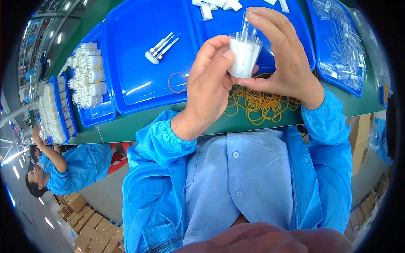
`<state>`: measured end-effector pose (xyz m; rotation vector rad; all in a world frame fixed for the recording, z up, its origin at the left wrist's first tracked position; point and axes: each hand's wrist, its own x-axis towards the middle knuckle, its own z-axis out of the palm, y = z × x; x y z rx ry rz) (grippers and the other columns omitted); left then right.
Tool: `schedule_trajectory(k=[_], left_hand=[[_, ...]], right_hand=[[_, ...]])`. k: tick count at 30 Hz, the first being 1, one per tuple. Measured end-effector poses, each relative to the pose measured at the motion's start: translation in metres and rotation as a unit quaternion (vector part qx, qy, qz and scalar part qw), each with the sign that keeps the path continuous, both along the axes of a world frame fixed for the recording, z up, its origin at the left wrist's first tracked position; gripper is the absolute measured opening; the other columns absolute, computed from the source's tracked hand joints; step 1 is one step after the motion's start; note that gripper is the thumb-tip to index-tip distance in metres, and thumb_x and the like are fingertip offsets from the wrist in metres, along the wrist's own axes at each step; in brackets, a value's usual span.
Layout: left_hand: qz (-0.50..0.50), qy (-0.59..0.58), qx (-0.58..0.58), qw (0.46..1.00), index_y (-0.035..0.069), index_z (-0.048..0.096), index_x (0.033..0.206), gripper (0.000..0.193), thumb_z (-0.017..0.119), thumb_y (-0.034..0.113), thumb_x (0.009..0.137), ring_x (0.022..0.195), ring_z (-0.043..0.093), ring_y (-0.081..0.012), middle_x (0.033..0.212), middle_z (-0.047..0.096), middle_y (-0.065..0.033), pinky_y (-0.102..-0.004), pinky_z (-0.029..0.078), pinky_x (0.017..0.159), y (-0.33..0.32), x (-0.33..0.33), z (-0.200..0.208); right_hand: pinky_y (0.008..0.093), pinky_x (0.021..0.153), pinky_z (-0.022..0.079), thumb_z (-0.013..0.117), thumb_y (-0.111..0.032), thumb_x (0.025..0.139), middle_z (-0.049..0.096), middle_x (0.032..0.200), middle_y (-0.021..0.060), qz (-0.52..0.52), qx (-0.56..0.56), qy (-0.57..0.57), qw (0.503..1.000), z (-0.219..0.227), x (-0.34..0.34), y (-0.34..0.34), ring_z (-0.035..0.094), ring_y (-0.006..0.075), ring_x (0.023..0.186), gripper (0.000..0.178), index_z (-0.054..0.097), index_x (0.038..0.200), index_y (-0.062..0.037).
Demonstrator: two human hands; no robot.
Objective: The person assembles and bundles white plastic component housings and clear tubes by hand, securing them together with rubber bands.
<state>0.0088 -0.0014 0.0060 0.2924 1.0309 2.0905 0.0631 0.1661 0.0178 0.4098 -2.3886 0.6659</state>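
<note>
In front of my chest, my left hand [206,76] is closed on a white cylindrical bundle [242,61] with clear pieces around its side. My right hand [291,59] grips the same bundle, its thumb low against the base. Its forefinger tip rests at the top of a clear plastic tube [249,29] that sticks up above the white part. Just below my hands, a heap of yellow rubber bands [261,103] lies on the green table. A single orange band [177,82] lies near my left wrist.
A blue tray [139,25] at the left holds a small white part with metal pins [161,49]. White pieces [213,7] sit in the far blue tray. Clear plastic pieces [339,50] fill the right tray. Banded white bundles [90,76] stack at left. A co-worker [80,164] sits further left.
</note>
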Motion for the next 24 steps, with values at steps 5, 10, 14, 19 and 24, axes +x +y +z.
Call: schedule_trajectory(k=[5,10,14,19,24], left_hand=[[-0.009,0.03,-0.014,0.999,0.002,0.039,0.125,0.032,0.046,0.017,0.097,0.11,0.058,-0.0296,0.118,0.056,-0.0198,-0.0458,0.05,0.093,0.001,-0.001,-0.003],[0.003,0.084,-0.012,0.996,0.002,0.039,0.125,0.034,0.052,0.009,0.094,0.11,0.059,-0.0285,0.12,0.055,-0.0203,-0.0446,0.052,0.092,0.004,0.0,-0.007],[0.0,0.065,-0.014,0.998,0.002,0.04,0.125,0.037,0.056,0.006,0.092,0.108,0.06,-0.0284,0.119,0.057,-0.0207,-0.0427,0.054,0.09,0.003,-0.002,-0.009],[-0.004,0.061,-0.039,0.997,0.002,0.041,0.125,0.035,0.055,0.009,0.093,0.106,0.061,-0.0293,0.118,0.057,-0.021,-0.0426,0.054,0.088,0.005,-0.003,-0.007],[-0.012,0.014,-0.03,0.999,0.002,0.042,0.124,0.032,0.05,0.016,0.096,0.106,0.061,-0.0313,0.115,0.058,-0.0204,-0.0438,0.054,0.088,0.003,-0.002,-0.001]], right_hand=[[0.0435,0.096,0.042,0.087,-0.029,0.057,0.047,0.126,0.019,0.006,0.013,-0.03,0.999,0.027,0.004,0.005,0.048,0.037,0.115,0.089,0.044,0.13,-0.0043],[0.0441,0.093,0.042,0.085,-0.031,0.062,0.046,0.12,0.0221,-0.001,0.039,-0.05,0.998,0.038,0.007,0.007,0.049,0.0389,0.109,0.083,0.044,0.128,-0.0019],[0.0443,0.092,0.043,0.085,-0.03,0.062,0.046,0.12,0.0221,0.01,0.04,-0.026,0.999,0.031,0.005,0.008,0.049,0.0386,0.109,0.082,0.045,0.127,-0.0015],[0.0448,0.091,0.043,0.085,-0.03,0.062,0.047,0.118,0.0218,0.209,-0.085,0.429,0.875,-0.027,-0.051,0.019,0.05,0.0384,0.108,0.08,0.046,0.126,-0.0012],[0.0449,0.089,0.044,0.085,-0.029,0.062,0.049,0.116,0.0208,0.001,0.029,-0.031,0.999,0.033,0.007,0.004,0.052,0.0381,0.105,0.077,0.048,0.123,-0.0015]])
